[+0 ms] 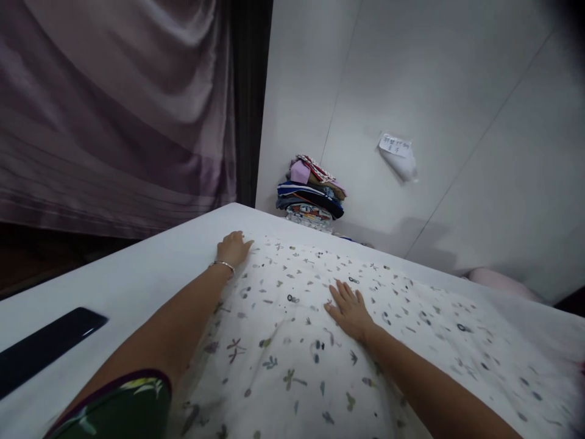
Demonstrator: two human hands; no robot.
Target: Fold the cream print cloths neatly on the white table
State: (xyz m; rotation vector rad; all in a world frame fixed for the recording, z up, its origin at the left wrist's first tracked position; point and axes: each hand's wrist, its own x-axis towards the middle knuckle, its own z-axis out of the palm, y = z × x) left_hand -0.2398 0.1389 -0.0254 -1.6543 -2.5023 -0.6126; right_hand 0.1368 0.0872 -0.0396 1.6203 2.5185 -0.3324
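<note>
A thin white cloth [292, 329] printed with small plants and other little figures lies spread over a white surface, slightly rumpled towards me. At its far left corner rests my left hand [233, 249], a bracelet on the wrist. The thumb stands apart from the partly bent fingers and reaches the cloth's edge; the fingertips are hard to make out. My right hand [350, 311] lies palm down on the middle of the cloth, fingers spread and holding nothing.
On the left of the white table [150, 256] lies a dark flat object [50, 344]. Folded clothes [313, 192] are stacked beyond the far edge, against a pale wall with a labelled plastic pouch [397, 155]. A purple curtain [119, 110] hangs at left. A pinkish rounded thing [500, 282] shows at right.
</note>
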